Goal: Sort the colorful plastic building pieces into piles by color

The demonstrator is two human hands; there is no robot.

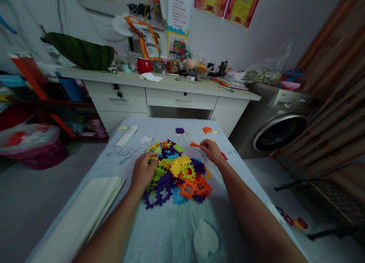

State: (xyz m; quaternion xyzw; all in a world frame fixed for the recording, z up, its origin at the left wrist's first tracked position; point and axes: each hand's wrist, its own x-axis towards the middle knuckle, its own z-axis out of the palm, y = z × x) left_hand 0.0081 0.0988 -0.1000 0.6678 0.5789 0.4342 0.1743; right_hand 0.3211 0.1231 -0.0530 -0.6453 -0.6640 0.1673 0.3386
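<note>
Between the fingertips of my right hand (211, 151) is an orange toothed plastic tile (194, 144), seen nearly edge-on above the table. My left hand (144, 171) rests at the left edge of a heap of interlocking plastic tiles (176, 166), its thumb and forefinger apart around the yellow and green pieces there. The heap mixes purple, yellow, green, blue and orange tiles, some solid and some with window-like cutouts. Behind it lie a purple tile (180, 130) and an orange tile (207, 130). A red tile (224, 156) is partly hidden by my right wrist.
A light blue cloth (171, 236) covers the table. On its left are a white bar-shaped object (126, 137) and a folded white sheet (82, 213). Beyond stands a cluttered desk (168, 82) with a watermelon piece (81, 52). A washing machine (276, 118) is at right.
</note>
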